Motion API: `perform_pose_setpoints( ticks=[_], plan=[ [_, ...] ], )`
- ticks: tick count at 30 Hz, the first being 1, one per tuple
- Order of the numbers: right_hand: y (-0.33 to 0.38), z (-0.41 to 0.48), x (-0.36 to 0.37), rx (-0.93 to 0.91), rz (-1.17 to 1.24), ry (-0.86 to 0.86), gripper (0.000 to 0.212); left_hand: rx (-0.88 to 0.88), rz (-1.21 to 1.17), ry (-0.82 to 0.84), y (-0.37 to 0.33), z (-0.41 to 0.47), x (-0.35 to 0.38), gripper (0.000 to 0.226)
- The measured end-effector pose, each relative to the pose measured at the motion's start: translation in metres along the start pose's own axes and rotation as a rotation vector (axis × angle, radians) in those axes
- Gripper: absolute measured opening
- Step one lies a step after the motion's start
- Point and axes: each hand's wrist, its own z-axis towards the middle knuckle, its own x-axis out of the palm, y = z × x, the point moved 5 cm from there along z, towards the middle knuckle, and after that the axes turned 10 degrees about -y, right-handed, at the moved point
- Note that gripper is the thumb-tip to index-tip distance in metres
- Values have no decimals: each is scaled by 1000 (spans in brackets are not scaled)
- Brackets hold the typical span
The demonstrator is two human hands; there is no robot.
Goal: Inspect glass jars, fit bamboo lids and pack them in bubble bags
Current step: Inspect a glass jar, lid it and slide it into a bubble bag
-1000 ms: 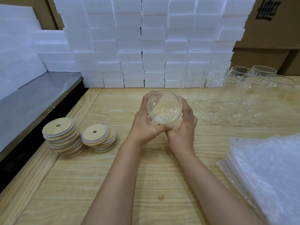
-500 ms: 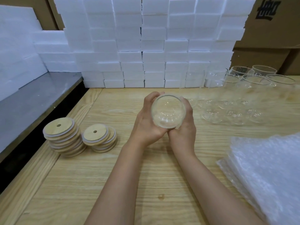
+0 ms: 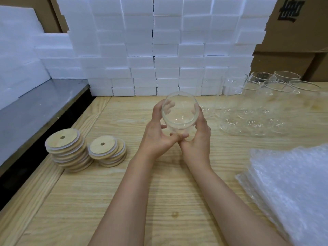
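Observation:
I hold a clear glass jar (image 3: pixel 179 110) above the middle of the wooden table, its open mouth tilted up toward me. My left hand (image 3: pixel 157 137) cups its left side and base. My right hand (image 3: pixel 198 137) grips its right side, fingers wrapped under the bottom. Two stacks of round bamboo lids with centre holes lie at the left: a taller one (image 3: pixel 68 150) and a shorter one (image 3: pixel 107 150). A pile of clear bubble bags (image 3: pixel 291 189) lies at the right.
Several more empty glass jars (image 3: pixel 266 103) stand at the back right of the wooden table (image 3: pixel 165 206). White foam blocks (image 3: pixel 159 47) form a wall at the back. A grey metal surface (image 3: pixel 39 107) sits lower on the left, cardboard boxes behind.
Both hands have turned and tipped the jar, so its mouth now faces more upward; the jar sits slightly higher in my grip. Nothing else moved.

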Motion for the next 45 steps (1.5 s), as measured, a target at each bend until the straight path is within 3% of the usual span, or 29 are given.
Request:
perform_pose_setpoints(
  ticks=[12,21,23,27,32,37,45],
  plan=[
    [-5,1,2,92,73,23,89,134,153,4,-12,3,-3,87],
    [-2,1,2,-62,-6,-42,78,248,81,-19,-12,1,0,85],
    [0,1,2,-59,-18,-44,84,260,93,-22,-10,1,0,86],
    [0,0,2,-4,21,2,87,242,112,-18,-8,2,1,87],
    [-9,0,8,-5,43,54,75,200,101,-26,-11,2,0,79],
    [-10,-1,11,89,73,115,83,116,134,-15,-10,3,-3,86],
    [0,-5,9,12,40,134,85,12,67,-12,-1,3,-7,89]
  ],
)
